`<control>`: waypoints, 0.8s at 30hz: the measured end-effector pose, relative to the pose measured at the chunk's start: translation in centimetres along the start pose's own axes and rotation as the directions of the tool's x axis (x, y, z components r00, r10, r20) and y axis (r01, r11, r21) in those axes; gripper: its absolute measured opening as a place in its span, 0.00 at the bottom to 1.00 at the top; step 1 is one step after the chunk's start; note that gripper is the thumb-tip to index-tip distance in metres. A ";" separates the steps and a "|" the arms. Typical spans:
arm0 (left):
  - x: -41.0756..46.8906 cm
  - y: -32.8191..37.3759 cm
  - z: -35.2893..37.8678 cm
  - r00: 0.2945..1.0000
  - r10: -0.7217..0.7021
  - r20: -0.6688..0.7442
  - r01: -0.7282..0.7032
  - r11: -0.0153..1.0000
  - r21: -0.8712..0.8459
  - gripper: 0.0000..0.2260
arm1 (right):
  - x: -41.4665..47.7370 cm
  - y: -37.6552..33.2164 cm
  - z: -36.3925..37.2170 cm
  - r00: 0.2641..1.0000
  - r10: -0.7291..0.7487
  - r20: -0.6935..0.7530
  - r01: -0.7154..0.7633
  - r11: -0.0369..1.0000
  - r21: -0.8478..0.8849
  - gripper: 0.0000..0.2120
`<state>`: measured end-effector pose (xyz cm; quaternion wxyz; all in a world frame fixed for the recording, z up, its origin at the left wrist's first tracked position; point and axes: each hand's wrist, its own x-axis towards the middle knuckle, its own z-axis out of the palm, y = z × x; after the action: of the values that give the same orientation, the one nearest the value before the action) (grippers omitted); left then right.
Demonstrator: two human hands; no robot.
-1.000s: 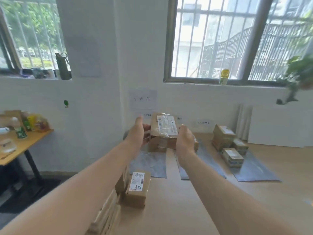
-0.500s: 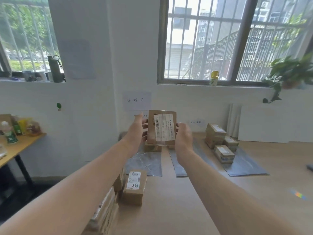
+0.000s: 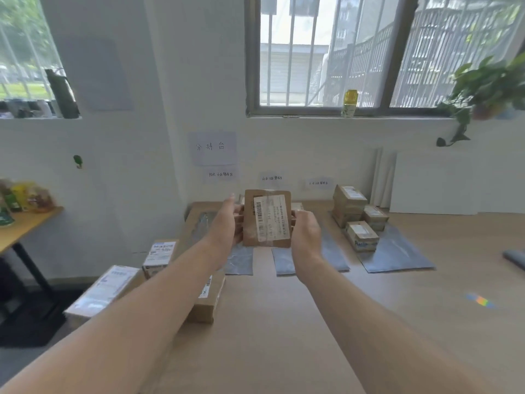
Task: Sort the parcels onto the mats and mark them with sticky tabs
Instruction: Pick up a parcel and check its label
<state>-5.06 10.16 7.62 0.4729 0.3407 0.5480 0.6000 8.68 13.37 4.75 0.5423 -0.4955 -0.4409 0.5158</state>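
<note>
I see my left hand (image 3: 224,224) and right hand (image 3: 306,233) gripping a flat brown cardboard parcel (image 3: 251,228) by its side edges. It is upright, with its white barcode label (image 3: 272,217) facing me. Right of my right hand, a grey plastic mat (image 3: 403,254) carries stacked brown boxes (image 3: 350,204). Left of my left forearm, labelled cartons (image 3: 159,255) sit on the wooden tabletop (image 3: 284,322).

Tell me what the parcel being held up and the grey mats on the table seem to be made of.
The held parcel: brown cardboard, matte, by its dull tan face. Its white label looks like paper under glossy clear tape. The grey mats: thin sheet, probably plastic film, since they lie wrinkled with a faint sheen; not certain.
</note>
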 end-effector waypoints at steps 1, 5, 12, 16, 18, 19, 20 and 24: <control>-0.2 -0.6 1.4 1.000 -0.015 -0.010 0.015 1.000 0.002 0.24 | 0.6 0.4 -1.6 1.000 0.008 0.006 -0.008 1.000 -0.007 0.19; -0.6 -4.3 7.6 0.995 -0.093 -0.039 0.094 0.995 0.029 0.26 | 3.5 1.9 -8.8 0.998 0.052 0.034 -0.050 0.996 -0.068 0.15; -0.2 -11.5 18.1 0.970 -0.241 -0.030 0.240 0.971 -0.015 0.24 | 7.4 5.2 -20.4 0.983 0.177 0.044 -0.169 0.976 -0.139 0.18; 0.8 -15.0 21.5 0.943 -0.329 -0.041 0.328 0.944 -0.030 0.25 | 9.2 7.4 -24.5 0.974 0.226 0.032 -0.217 0.959 -0.180 0.22; 1.6 -16.7 22.8 0.929 -0.369 -0.039 0.368 0.929 -0.029 0.25 | 10.3 9.1 -25.9 0.969 0.249 0.008 -0.243 0.952 -0.188 0.23; 2.1 -17.5 23.2 0.921 -0.387 -0.040 0.386 0.922 -0.032 0.24 | 10.7 9.9 -26.4 0.966 0.259 -0.003 -0.255 0.947 -0.196 0.23; 2.5 -18.4 23.5 0.913 -0.406 -0.040 0.405 0.914 -0.031 0.24 | 11.1 10.9 -26.9 0.963 0.270 -0.012 -0.266 0.941 -0.209 0.22; 4.2 -22.0 24.6 0.876 -0.483 -0.007 0.483 0.876 0.006 0.24 | 12.4 13.8 -28.5 0.953 0.303 -0.028 -0.300 0.919 -0.257 0.19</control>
<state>20.68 21.36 -10.29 0.6049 0.1936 0.6190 0.4620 36.15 23.05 -12.78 0.3848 -0.6206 -0.4260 0.5342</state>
